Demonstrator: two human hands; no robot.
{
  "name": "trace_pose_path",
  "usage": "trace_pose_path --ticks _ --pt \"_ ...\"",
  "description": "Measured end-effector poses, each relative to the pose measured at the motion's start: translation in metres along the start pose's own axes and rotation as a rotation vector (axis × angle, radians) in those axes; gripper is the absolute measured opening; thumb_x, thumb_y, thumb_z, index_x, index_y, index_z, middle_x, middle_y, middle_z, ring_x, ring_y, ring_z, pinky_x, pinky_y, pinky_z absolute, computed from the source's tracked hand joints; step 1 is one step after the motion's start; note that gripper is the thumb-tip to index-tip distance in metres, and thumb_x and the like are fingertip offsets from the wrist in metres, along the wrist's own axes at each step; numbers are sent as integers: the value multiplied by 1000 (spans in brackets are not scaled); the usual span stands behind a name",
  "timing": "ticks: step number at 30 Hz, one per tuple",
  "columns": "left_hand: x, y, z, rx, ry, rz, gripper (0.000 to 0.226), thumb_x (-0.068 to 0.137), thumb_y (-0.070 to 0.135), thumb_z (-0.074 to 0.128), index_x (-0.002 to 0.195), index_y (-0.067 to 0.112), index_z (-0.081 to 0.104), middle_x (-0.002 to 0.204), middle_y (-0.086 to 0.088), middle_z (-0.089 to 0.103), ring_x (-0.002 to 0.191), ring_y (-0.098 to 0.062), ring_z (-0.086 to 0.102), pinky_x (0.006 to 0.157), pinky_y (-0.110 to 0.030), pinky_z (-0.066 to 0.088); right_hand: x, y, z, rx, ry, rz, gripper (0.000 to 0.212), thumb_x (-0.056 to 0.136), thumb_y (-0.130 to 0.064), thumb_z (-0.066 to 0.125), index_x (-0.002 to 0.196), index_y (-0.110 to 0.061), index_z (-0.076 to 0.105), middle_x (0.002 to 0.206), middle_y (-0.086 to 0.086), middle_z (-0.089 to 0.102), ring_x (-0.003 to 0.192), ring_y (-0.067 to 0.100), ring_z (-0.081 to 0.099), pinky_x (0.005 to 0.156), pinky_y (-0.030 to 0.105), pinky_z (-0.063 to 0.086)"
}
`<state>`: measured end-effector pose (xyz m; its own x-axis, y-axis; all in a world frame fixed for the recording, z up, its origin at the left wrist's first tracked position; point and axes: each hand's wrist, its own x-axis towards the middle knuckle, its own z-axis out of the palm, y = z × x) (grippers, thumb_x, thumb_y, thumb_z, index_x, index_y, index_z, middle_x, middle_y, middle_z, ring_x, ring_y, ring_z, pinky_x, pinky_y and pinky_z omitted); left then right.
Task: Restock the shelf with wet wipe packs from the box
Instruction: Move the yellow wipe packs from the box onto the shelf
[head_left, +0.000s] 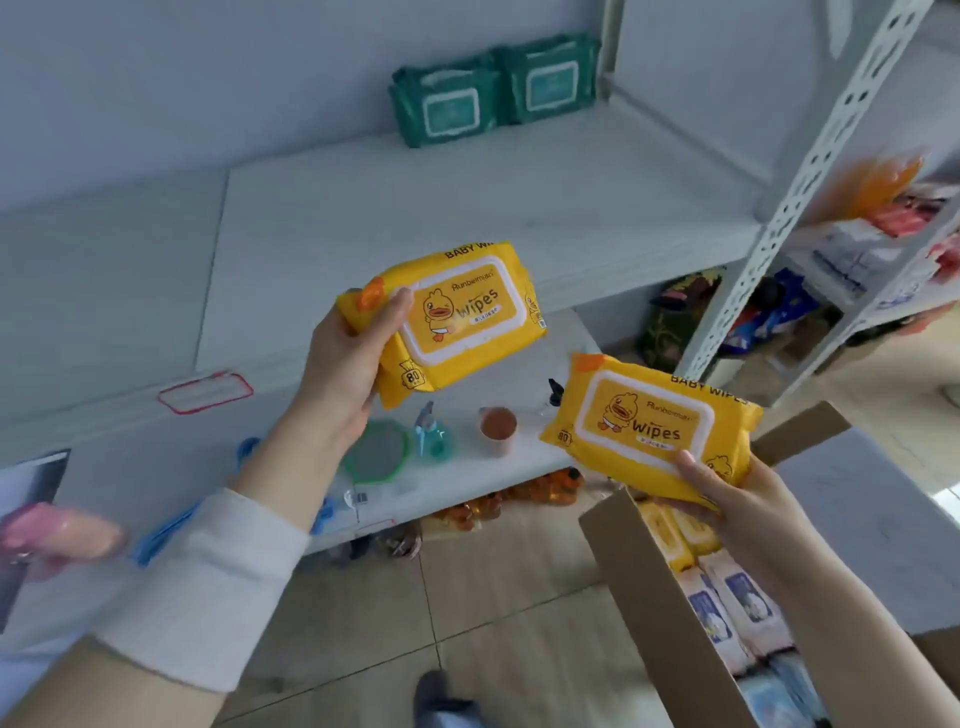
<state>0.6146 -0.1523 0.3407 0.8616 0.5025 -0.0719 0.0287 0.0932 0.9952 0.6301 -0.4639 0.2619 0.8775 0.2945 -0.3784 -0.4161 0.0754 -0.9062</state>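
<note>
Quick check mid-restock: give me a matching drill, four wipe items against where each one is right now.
1 green packs
2 left-hand yellow pack
3 right-hand yellow pack
4 white-and-blue packs

A inside the box
B back of the shelf
C held in front of the shelf
D held above the box

Pairs: 1-B, 2-C, 3-D, 4-A.

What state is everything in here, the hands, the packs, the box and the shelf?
Left hand: grips the upper yellow pack.
Right hand: grips the lower yellow pack.
Upper yellow pack: lid closed, raised in front of the shelf.
Lower yellow pack: lid closed, held over the box.
Box: open, more packs inside.
Green packs: two, upright, side by side at the shelf's back.
</note>
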Motion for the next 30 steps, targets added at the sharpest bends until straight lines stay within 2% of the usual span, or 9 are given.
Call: trace_pose_path --ticks 4,8,11,13,16,19,21,27,30 --pt "32 18 -93 -1 63 32 3 88 23 60 91 25 60 87 7 71 74 -6 70 66 -28 58 38 -26 89 -77 -102 -64 97 23 -63 85 107 -22 61 100 -2 75 86 17 73 64 26 59" --pt "75 24 -181 -28 104 55 15 83 21 61 98 22 61 93 2 72 76 -8 72 65 -30 60 85 -37 170 -90 -169 -102 96 18 -60 87 102 -21 60 92 -4 76 83 15 73 61 22 58" --pt "112 20 -220 -50 130 44 13 88 15 57 98 22 60 82 8 75 74 -6 72 62 -25 59 125 -43 209 -99 -193 -80 97 15 -59 88 100 -20 62 92 -3 76 84 16 73 63 25 59" --pt "140 17 -232 -48 137 37 13 90 12 55 97 23 60 78 12 75 72 -3 71 60 -23 58 154 -52 229 -125 -202 -92 100 17 -58 89 105 -18 62 98 -1 75 89 18 73 67 27 59" --pt "190 14 -239 -44 141 41 14 90 11 55 95 24 58 82 11 73 72 -2 70 59 -21 57 203 -73 254 -133 -224 -147 93 20 -54 90 101 -18 63 97 -2 76 89 15 72 63 24 58" --pt "246 11 -238 -12 148 60 16 89 12 57 96 27 55 97 6 66 86 -10 66 74 -30 56 255 -94 273 -168 -267 -165 93 22 -52 91 103 -18 63 101 -1 75 91 15 72 64 24 58" --pt "283 12 -233 46 130 86 18 89 12 57 96 29 54 100 4 64 93 -15 63 84 -36 51 290 -106 282 -172 -295 -160 95 21 -52 92 105 -17 62 102 -1 75 91 15 72 64 24 58" --pt "408 15 -224 100 71 132 21 89 9 56 96 28 55 99 4 63 95 -15 62 94 -42 47 410 -140 318 -201 -321 -171 90 23 -51 91 103 -20 64 104 -1 74 95 15 71 70 22 57" --pt "456 17 -233 144 32 135 20 90 10 55 98 29 54 104 1 63 105 -22 61 98 -44 46 464 -154 343 -247 -274 -235 91 24 -57 89 104 -22 64 107 -1 73 100 16 69 82 28 57"
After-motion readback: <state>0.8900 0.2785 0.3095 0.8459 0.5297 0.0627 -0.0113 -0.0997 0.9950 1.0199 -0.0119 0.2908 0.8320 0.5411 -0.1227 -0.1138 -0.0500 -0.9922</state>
